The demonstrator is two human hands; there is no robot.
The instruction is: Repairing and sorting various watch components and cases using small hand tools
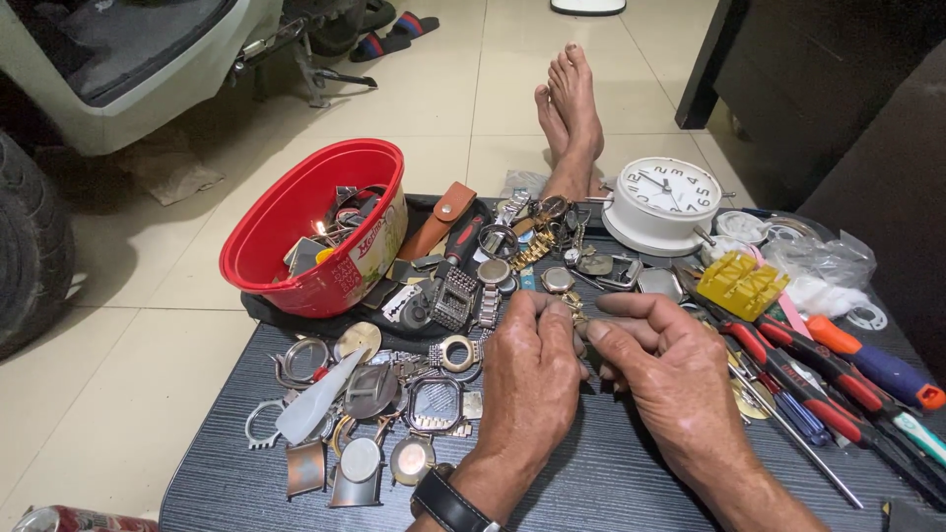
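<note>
Both bare hands meet at the middle, backs turned up toward the camera. The left hand [529,379] comes in from below with its forearm angled up and to the right, fingers curled under and thumb tip pressed toward the other hand. The right hand [675,379] reaches in from the lower right, forefinger and thumb stretched leftward, pinching together against the left fingertips. Two bare feet [572,118], crossed at the ankles, stretch out beyond.
</note>
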